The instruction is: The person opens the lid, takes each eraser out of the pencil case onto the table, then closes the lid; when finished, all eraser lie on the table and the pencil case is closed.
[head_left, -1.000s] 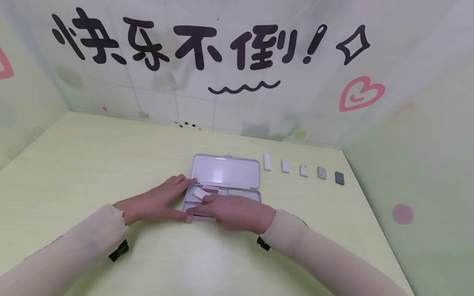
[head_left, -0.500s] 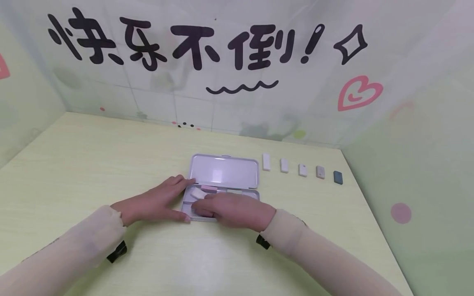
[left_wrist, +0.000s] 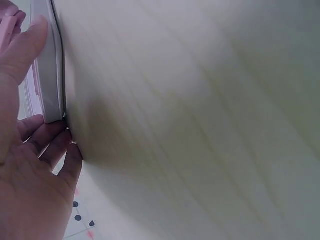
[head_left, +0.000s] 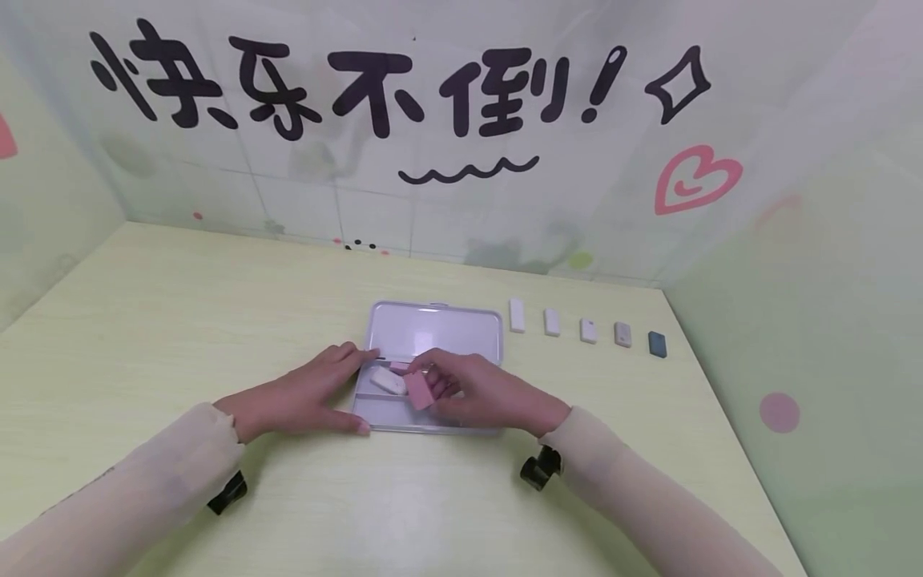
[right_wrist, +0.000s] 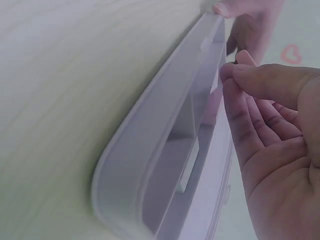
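A shallow lilac metal pencil case (head_left: 392, 412) lies on the table with its lid (head_left: 414, 330) folded back. My left hand (head_left: 303, 401) holds the case's left end, thumb at the front corner and fingers by the hinge. Above the tray my right hand (head_left: 490, 393) pinches a pink eraser (head_left: 420, 391) between thumb and fingertips; its tip also shows in the right wrist view. A white eraser (head_left: 387, 381) lies slanted in the back left compartment. Behind it is another pink piece (head_left: 398, 365), partly hidden. A pale block (right_wrist: 189, 166) sits further right in the tray.
Right of the lid, a spaced row runs toward the table's right edge: a long white block (head_left: 517, 316), a shorter one (head_left: 551, 322), a white one with a dark mark (head_left: 588, 330), a greyish one (head_left: 622, 334) and a dark blue one (head_left: 657, 344). Printed sheeting walls the table.
My right hand has risen out of the tray and turned, with the pink eraser now in its fingertips. The front left compartment has come into view. My left hand stays at the case.
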Demonstrator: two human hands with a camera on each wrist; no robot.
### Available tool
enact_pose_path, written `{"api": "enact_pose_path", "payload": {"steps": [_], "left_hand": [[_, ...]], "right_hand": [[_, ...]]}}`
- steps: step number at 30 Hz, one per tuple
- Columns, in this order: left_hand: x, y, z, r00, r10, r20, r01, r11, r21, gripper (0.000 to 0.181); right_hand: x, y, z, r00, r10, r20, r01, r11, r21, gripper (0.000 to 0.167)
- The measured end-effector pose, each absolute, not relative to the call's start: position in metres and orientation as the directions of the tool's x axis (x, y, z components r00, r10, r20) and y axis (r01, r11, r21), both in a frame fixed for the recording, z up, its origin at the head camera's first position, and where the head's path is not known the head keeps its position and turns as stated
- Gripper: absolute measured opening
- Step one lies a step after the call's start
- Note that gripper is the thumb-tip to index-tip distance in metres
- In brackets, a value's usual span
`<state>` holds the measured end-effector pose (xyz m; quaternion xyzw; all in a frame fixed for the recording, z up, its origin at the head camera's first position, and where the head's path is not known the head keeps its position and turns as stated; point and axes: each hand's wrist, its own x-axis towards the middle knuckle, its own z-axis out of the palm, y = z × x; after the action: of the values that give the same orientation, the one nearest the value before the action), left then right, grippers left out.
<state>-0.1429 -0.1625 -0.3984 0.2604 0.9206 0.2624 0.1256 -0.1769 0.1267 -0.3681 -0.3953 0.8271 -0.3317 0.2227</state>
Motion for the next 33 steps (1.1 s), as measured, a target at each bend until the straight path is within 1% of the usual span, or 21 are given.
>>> {"api": "enact_pose_path", "payload": {"steps": [3, 9, 17, 21, 26, 33], "left_hand": [[-0.143, -0.162, -0.399, -0.833, 0.546, -0.090, 0.417, 0.726, 0.547, 0.106], [-0.142, -0.163, -0.402, -0.836, 0.543, -0.082, 0.421, 0.729, 0.540, 0.106], [-0.141, -0.164, -0.402, -0.837, 0.540, -0.089, 0.410, 0.727, 0.550, 0.106], [-0.141, -0.163, -0.400, -0.838, 0.537, -0.096, 0.404, 0.729, 0.552, 0.106], [-0.142, -0.163, -0.401, -0.838, 0.537, -0.096, 0.404, 0.729, 0.552, 0.106], [-0.143, -0.163, -0.401, -0.837, 0.538, -0.098, 0.402, 0.727, 0.557, 0.106]], "right_hand": [[-0.180, 0.142, -0.367, -0.639, -0.763, -0.094, -0.450, 0.471, -0.759, 0.049], [-0.189, 0.180, -0.370, -0.749, -0.660, -0.065, -0.390, 0.517, -0.762, 0.049], [-0.201, 0.226, -0.381, -0.836, -0.546, -0.057, -0.322, 0.571, -0.755, 0.049], [-0.205, 0.242, -0.390, -0.866, -0.495, -0.071, -0.291, 0.614, -0.734, 0.046], [-0.209, 0.255, -0.399, -0.881, -0.462, -0.099, -0.260, 0.650, -0.714, 0.044], [-0.210, 0.260, -0.404, -0.879, -0.470, -0.083, -0.308, 0.692, -0.653, 0.042]]}}
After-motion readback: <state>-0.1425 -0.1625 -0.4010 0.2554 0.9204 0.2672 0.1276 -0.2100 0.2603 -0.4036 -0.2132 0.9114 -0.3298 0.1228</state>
